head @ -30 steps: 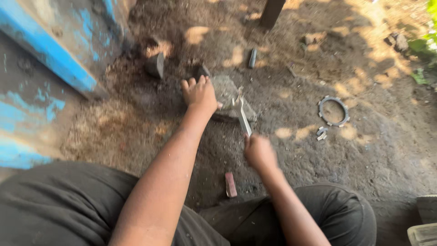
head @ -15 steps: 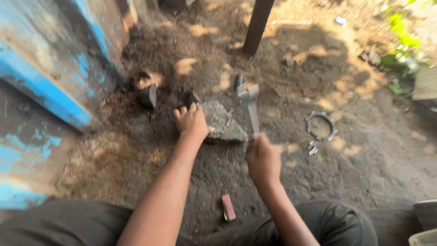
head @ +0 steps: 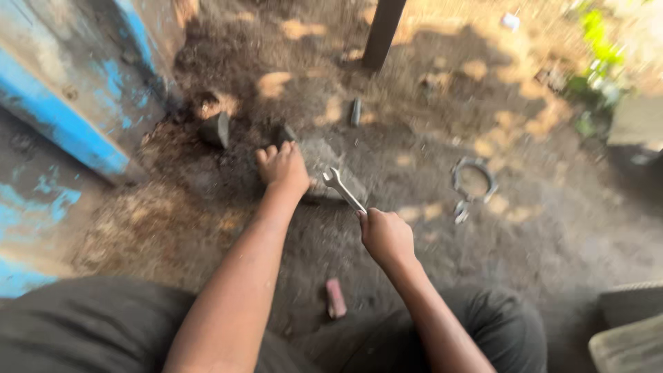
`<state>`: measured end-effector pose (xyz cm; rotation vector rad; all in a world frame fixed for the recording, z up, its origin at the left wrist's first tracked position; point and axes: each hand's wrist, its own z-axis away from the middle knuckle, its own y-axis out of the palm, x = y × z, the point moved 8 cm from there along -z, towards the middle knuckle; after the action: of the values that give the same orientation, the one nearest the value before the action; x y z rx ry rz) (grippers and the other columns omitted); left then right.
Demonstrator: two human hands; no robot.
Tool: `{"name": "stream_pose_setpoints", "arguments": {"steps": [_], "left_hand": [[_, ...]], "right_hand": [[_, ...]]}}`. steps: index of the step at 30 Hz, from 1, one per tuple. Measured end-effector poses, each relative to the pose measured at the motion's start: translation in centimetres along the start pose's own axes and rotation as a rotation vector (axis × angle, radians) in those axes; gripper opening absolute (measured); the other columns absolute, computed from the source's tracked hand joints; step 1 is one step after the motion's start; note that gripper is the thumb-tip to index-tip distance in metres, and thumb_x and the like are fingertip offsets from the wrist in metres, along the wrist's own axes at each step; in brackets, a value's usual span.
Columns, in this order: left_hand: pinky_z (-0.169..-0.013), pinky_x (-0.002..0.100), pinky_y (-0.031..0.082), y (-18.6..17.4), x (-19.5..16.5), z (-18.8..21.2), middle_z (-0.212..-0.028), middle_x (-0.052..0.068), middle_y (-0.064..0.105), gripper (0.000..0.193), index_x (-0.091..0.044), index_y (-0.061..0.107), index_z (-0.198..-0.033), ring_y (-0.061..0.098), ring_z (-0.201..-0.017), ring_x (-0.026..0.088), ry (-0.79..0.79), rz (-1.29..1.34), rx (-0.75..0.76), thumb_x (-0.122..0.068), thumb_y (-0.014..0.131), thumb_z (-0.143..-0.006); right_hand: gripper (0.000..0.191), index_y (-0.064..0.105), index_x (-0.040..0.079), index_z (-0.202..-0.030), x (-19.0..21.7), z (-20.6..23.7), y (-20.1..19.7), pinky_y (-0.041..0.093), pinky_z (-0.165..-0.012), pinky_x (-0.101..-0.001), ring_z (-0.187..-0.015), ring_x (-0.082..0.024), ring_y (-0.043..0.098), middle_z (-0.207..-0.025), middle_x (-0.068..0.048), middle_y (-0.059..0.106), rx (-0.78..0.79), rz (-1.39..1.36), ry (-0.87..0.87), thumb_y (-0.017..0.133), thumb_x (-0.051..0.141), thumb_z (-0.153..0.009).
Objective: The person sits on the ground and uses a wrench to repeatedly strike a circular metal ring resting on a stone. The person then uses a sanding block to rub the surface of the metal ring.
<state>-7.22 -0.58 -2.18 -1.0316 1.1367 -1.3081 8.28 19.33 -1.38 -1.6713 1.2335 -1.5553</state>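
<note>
My right hand [head: 385,236] grips the handle of a metal open-ended spanner [head: 342,189], whose jaw end points up and left over a flat grey stone [head: 324,162] on the dirt ground. On the left part of that stone rests my left hand [head: 283,169], fingers spread and pressing down. The stone is partly hidden by the hand. The picture is motion-blurred.
A blue-painted metal body [head: 76,103] stands at the left. A dark block [head: 215,129] lies next to it. A metal ring clamp [head: 474,181] lies at the right, a small pinkish piece [head: 335,298] near my knees, a short cylinder [head: 356,111] and a dark post [head: 383,31] farther off.
The spanner was raised upright half a second ago and has swung down onto the stone. My left hand stays on the stone.
</note>
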Motion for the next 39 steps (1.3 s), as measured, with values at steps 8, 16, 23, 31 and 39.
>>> {"name": "stream_pose_setpoints", "arguments": {"steps": [8,16,23,31,39], "left_hand": [[-0.116,0.045,0.032,-0.1,0.3,0.3,-0.154,0.004,0.056,0.099,-0.012,0.050,-0.155,0.049,-0.141,0.028,0.057,0.054,-0.179,-0.060,0.084,-0.075],[-0.115,0.048,0.027,0.0,0.3,0.0,-0.153,0.003,0.052,0.104,-0.013,0.047,-0.153,0.046,-0.139,0.028,0.010,0.013,-0.078,-0.065,0.084,-0.071],[-0.114,0.050,0.027,-0.6,0.5,0.4,-0.157,0.001,0.045,0.108,-0.016,0.040,-0.154,0.044,-0.138,0.029,-0.002,0.032,-0.065,-0.066,0.085,-0.069],[-0.119,0.057,0.020,1.1,1.6,0.4,-0.167,-0.004,0.028,0.104,-0.025,0.032,-0.158,0.034,-0.147,0.032,-0.002,0.213,-0.008,-0.057,0.084,-0.073],[-0.119,0.058,0.020,1.8,1.8,-0.3,-0.167,0.010,0.020,0.099,-0.026,0.034,-0.154,0.022,-0.151,0.038,-0.030,0.252,-0.007,-0.051,0.086,-0.074]], "right_hand": [[0.036,0.071,0.006,-0.076,0.6,-0.2,0.2,0.051,-0.061,-0.0525,-0.067,-0.043,0.066,-0.069,-0.020,0.069,0.030,0.141,-0.016,0.065,0.033,-0.099],[0.036,0.072,0.009,-0.085,0.2,-0.1,-0.3,0.053,-0.066,-0.0533,-0.072,-0.043,0.067,-0.074,-0.019,0.070,0.006,0.056,0.054,0.059,0.039,-0.098],[0.046,0.071,0.007,-0.078,-1.0,0.0,1.8,0.053,-0.063,-0.0525,-0.068,-0.040,0.067,-0.072,-0.018,0.069,0.075,0.076,0.081,0.059,0.047,-0.097],[0.048,0.070,0.004,-0.082,-5.2,-0.4,0.5,0.050,-0.053,-0.0406,-0.047,-0.023,0.062,-0.056,-0.011,0.063,0.044,-0.379,0.423,0.054,0.045,-0.102],[0.050,0.063,0.000,-0.074,-5.6,-1.1,1.4,0.046,-0.043,-0.0356,-0.041,-0.016,0.056,-0.053,-0.007,0.060,0.052,-0.608,0.469,0.056,0.040,-0.103]]}}
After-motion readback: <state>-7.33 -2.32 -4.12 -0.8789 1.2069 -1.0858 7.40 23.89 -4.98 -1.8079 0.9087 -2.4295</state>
